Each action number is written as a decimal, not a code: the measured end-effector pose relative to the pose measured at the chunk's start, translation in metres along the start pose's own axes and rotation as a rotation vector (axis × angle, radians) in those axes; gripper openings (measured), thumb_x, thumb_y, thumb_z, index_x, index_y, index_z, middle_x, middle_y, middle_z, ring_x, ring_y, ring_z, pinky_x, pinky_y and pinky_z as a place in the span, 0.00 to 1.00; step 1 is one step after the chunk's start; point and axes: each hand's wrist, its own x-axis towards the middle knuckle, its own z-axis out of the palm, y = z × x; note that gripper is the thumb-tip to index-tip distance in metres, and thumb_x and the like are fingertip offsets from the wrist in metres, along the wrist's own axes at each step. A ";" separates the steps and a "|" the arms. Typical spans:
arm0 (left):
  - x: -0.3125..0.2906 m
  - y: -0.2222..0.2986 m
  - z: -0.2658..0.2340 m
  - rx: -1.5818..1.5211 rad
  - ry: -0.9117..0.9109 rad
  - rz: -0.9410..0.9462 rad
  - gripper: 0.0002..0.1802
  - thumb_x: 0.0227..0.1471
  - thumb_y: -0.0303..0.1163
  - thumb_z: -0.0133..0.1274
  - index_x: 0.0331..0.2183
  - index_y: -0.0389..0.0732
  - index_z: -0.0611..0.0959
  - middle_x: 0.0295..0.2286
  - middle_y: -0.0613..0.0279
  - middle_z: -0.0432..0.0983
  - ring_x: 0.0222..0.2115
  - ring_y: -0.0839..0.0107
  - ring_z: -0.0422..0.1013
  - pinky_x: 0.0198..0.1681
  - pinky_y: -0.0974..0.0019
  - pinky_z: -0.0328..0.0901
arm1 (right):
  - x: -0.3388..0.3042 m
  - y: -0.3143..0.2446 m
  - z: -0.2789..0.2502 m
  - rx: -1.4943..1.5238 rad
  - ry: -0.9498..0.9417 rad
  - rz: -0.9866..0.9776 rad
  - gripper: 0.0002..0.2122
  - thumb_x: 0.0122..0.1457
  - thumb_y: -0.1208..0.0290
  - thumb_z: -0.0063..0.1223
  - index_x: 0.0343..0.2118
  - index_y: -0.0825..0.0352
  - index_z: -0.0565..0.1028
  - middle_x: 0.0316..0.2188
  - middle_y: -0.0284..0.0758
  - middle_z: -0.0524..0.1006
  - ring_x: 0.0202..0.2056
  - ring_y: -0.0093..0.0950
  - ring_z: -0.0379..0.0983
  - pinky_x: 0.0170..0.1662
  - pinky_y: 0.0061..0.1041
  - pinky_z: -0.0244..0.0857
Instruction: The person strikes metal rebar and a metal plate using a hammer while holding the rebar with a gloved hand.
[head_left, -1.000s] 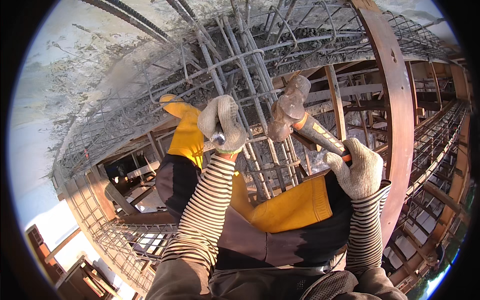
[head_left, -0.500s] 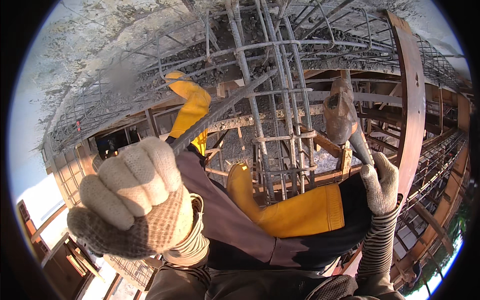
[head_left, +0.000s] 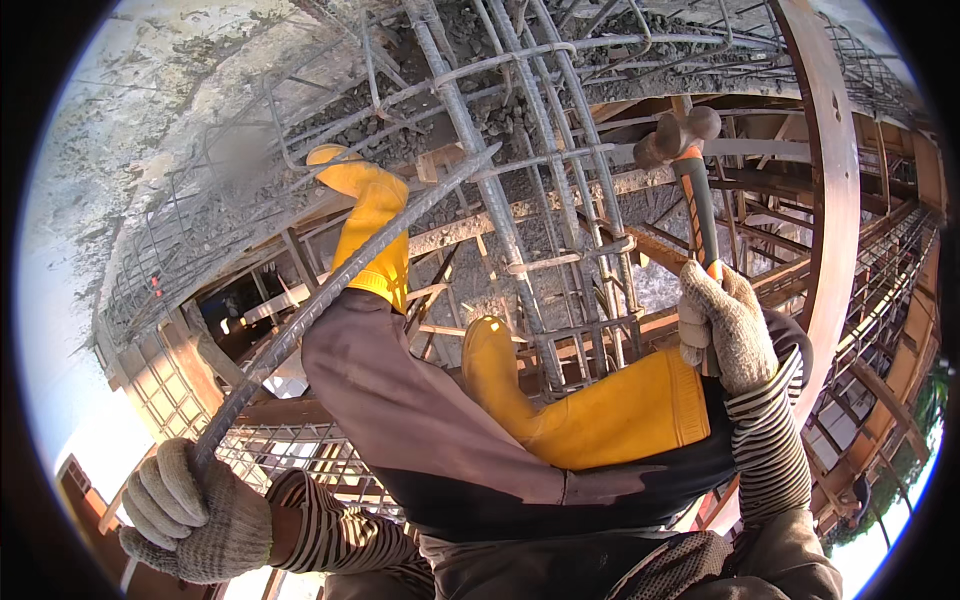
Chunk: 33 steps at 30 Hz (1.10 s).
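Note:
My left hand (head_left: 205, 515), in a knit work glove, is closed round the lower end of a long ribbed steel bar (head_left: 330, 290). The bar slants up and to the right across my knee, its tip beside the upright rebar column (head_left: 500, 200). In my gloved right hand (head_left: 728, 325) is a hammer (head_left: 698, 205), gripped by its dark handle with orange parts. The hammer stands nearly upright with its head at the top, right of the column. Thin cross ties ring the column's bars.
My legs in yellow boots (head_left: 610, 410) spread around the column's lower part. Broken concrete (head_left: 200, 90) with bent rebar lies along the top. A tall brown plank (head_left: 830, 170) rises at the right. Rebar mesh (head_left: 310, 455) and timber formwork lie below, with gaps between.
My left hand has moved down and away to the left, and the bar now shows at full length. The hammer has turned more upright, with my right hand shifted slightly up and left.

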 end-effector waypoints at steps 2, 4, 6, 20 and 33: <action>0.010 0.004 0.016 0.076 -0.044 0.039 0.21 0.56 0.34 0.50 0.14 0.52 0.62 0.12 0.73 0.54 0.14 0.77 0.51 0.27 0.70 0.55 | 0.006 -0.003 -0.003 0.024 -0.046 0.005 0.09 0.70 0.61 0.54 0.36 0.55 0.68 0.19 0.20 0.64 0.14 0.14 0.59 0.16 0.19 0.57; 0.015 0.005 0.035 0.097 -0.123 0.047 0.21 0.56 0.35 0.50 0.14 0.52 0.62 0.11 0.73 0.55 0.14 0.77 0.51 0.27 0.70 0.55 | 0.009 -0.008 -0.003 0.093 -0.062 0.081 0.09 0.70 0.61 0.54 0.36 0.55 0.67 0.19 0.20 0.65 0.14 0.14 0.59 0.16 0.19 0.58; 0.017 -0.005 0.045 0.139 -0.206 0.066 0.22 0.59 0.37 0.48 0.15 0.53 0.62 0.13 0.74 0.54 0.15 0.78 0.50 0.26 0.72 0.53 | 0.015 -0.002 -0.009 0.096 -0.113 0.079 0.09 0.69 0.60 0.55 0.36 0.56 0.68 0.19 0.23 0.67 0.14 0.15 0.61 0.16 0.20 0.63; -0.076 0.047 0.086 0.012 -0.308 0.058 0.26 0.64 0.39 0.45 0.14 0.54 0.59 0.14 0.73 0.52 0.17 0.78 0.48 0.29 0.67 0.51 | 0.022 0.006 -0.044 0.597 -0.173 0.034 0.05 0.65 0.70 0.51 0.34 0.64 0.71 0.21 0.26 0.72 0.17 0.18 0.69 0.18 0.20 0.68; -0.215 0.099 -0.011 0.118 -0.002 0.389 0.27 0.68 0.51 0.37 0.18 0.49 0.66 0.18 0.66 0.61 0.19 0.71 0.55 0.33 0.61 0.56 | -0.017 0.040 -0.022 0.024 -0.200 -0.513 0.07 0.67 0.66 0.56 0.34 0.58 0.69 0.19 0.26 0.67 0.14 0.22 0.63 0.17 0.27 0.60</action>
